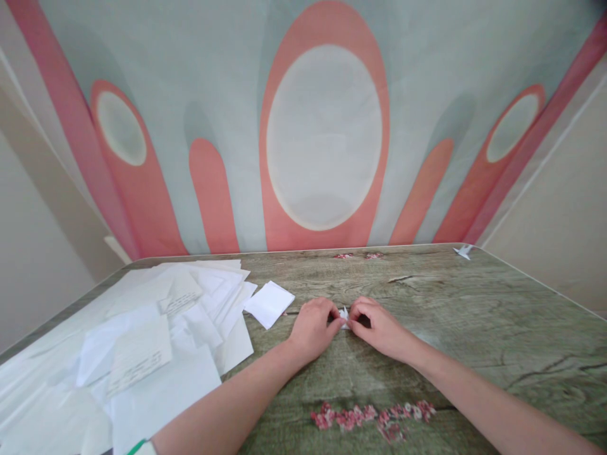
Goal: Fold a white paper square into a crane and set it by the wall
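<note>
Between my hands, near the middle of the table, is a small folded white paper (344,314) with a pointed tip standing up. My left hand (315,325) pinches its left side between thumb and fingers. On the right side, my right hand (374,323) grips it in the same way. My fingertips cover most of the paper, so its full shape is hidden. Just left of my left hand lies a small stack of square white paper (270,304).
Loose white sheets (165,404) and envelope-like papers are heaped across the left of the table (474,316). A folded white paper crane (463,251) sits at the far right corner. A patterned backdrop (322,240) rises behind the table's back edge.
</note>
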### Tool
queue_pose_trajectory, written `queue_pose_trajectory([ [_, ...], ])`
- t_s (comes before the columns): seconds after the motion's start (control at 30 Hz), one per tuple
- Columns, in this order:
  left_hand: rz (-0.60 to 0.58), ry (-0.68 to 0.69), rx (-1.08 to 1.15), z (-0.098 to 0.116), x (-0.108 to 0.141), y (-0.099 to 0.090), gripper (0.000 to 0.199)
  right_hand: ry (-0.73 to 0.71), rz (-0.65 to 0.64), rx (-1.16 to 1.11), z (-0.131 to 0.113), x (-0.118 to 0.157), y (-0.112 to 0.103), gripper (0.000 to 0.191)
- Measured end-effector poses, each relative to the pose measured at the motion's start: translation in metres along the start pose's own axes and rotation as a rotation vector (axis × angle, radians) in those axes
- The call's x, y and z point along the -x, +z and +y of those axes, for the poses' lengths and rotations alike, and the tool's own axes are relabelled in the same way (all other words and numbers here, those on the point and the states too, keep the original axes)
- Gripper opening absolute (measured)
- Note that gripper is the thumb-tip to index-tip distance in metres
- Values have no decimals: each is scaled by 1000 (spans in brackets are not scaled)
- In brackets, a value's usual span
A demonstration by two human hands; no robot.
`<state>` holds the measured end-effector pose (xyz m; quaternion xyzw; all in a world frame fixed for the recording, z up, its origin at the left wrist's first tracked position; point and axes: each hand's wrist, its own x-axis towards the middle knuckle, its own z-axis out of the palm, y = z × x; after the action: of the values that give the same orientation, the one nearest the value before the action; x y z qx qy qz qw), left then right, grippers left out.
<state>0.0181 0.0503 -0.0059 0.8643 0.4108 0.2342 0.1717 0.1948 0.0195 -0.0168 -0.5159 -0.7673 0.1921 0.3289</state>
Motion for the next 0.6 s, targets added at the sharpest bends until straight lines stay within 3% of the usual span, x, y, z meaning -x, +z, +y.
queue_pose_trajectory([
  [0.6, -14, -3, -97, 4, 1, 1, 7, -1, 39, 81, -4, 2, 4, 8],
])
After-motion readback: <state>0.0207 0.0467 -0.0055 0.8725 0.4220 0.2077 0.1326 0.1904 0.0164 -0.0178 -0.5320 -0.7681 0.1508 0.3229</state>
